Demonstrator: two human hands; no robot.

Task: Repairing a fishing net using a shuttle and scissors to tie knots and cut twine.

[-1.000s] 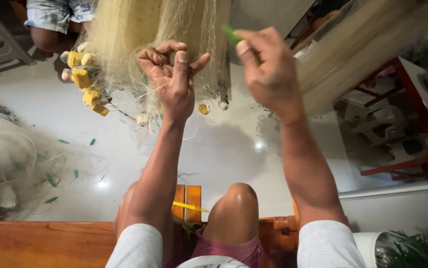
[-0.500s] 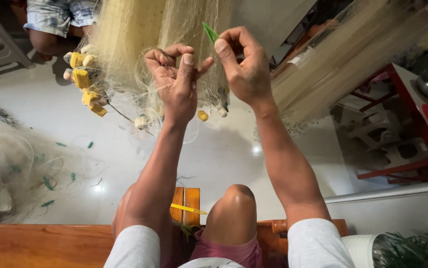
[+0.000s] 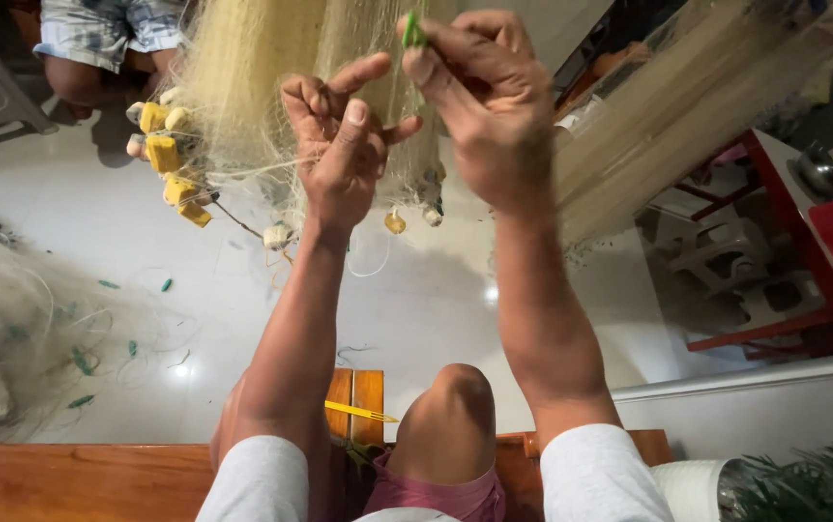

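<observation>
Netting [image 3: 242,68], a pale yellowish fishing net, is hanging from the top of the view between eleven and twelve o'clock, with a second swath of net [image 3: 687,106] stretching diagonally toward one and two o'clock. Glossy white floor [image 3: 146,319] is filling the middle of the view, and a loose heap of net [image 3: 0,338] with small green bits caught in it is lying on it at nine o'clock. A red table [image 3: 813,242] is standing at three o'clock, and a brown wooden bench [image 3: 68,478] is running along six to eight o'clock under the person, whose bare knee [image 3: 450,416] is showing near six o'clock. Another person's knee and checked shorts [image 3: 97,39] are sitting at eleven o'clock. The left hand [image 3: 339,145] is reaching up into the hanging net near twelve o'clock, its fingers curled and closing on the fine mesh and line, with the thumb sticking out toward the right hand. The right hand [image 3: 489,97], just beside it toward one o'clock, is pinching a small green netting needle [image 3: 414,29] between thumb and forefinger, the other fingers folded in. Yellow and white floats [image 3: 170,155] are dangling in a cluster at ten o'clock along the net's lower edge, and a few smaller floats [image 3: 395,222] are hanging just under the left hand. A yellow stick [image 3: 358,412] is lying across the bench edge near six o'clock.
</observation>
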